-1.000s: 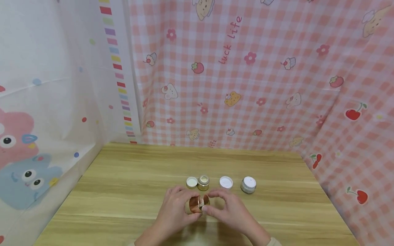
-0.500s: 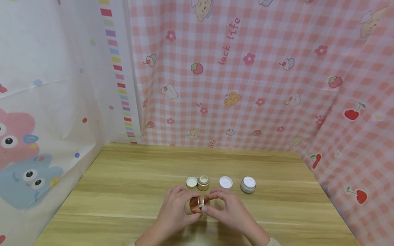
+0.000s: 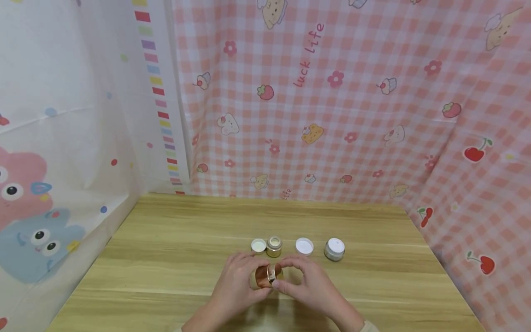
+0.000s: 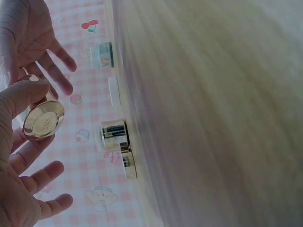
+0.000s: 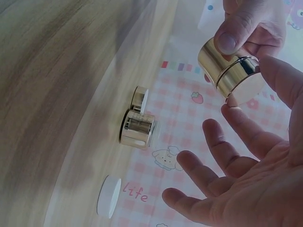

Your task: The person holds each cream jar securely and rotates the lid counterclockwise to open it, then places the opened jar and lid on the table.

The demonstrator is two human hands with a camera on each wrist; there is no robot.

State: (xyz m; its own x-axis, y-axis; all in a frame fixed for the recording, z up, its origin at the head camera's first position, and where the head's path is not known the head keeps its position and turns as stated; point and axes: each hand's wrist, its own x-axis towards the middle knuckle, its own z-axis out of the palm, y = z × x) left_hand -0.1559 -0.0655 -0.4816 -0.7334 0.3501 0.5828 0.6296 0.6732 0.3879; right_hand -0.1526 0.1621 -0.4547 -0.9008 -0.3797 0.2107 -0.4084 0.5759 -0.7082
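A shiny gold jar (image 3: 262, 276) lies on its side in the air, close over the table. My left hand (image 3: 237, 279) grips its base end between thumb and forefinger; the round gold bottom faces out in the left wrist view. At the other end is the gold lid (image 5: 236, 73), on the jar. My right hand (image 3: 309, 282) pinches that lid, thumb on one edge and index fingertip on the opposite one, its other fingers spread. Behind the hands stand a small gold jar (image 3: 274, 250) with its top off and a gold-sided lid (image 4: 129, 164) beside it.
A white lid (image 3: 304, 246) lies on the table to the right of the small gold jar. Farther right stands a pale jar (image 3: 334, 249) with a white top. The wooden table (image 3: 174, 230) ends at a pink checked cloth (image 3: 265, 152) hanging behind it.
My right thumb has shifted slightly down along the lid's edge. Both hands and the jar otherwise keep their place.
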